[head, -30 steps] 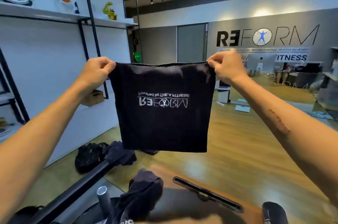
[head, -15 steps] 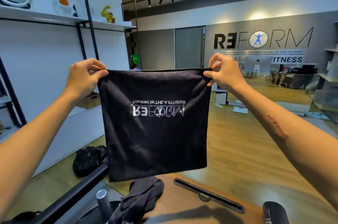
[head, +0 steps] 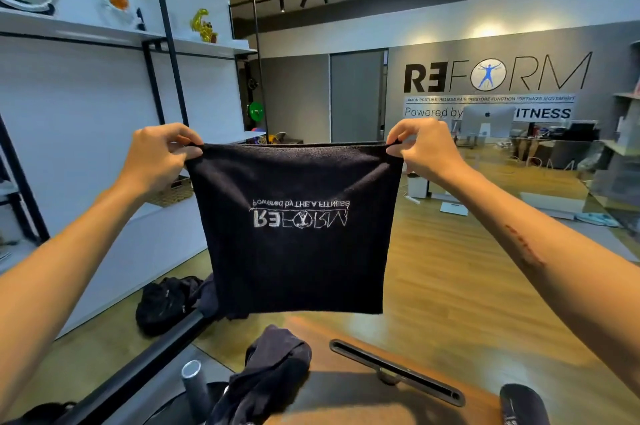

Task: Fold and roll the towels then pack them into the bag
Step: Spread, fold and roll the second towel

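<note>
Your left hand [head: 159,157] and right hand [head: 424,150] pinch the towel's [head: 294,251] top corners, mid-frame. Uneven corners could skew the fold.

A computer monitor [head: 486,121] stands below the wall logo [head: 495,74].

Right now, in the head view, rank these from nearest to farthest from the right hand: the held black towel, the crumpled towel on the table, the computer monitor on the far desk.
1. Held black towel: pinched at its top corner by the right hand.
2. Crumpled towel: below, left, on the table.
3. Computer monitor: across the room.
</note>
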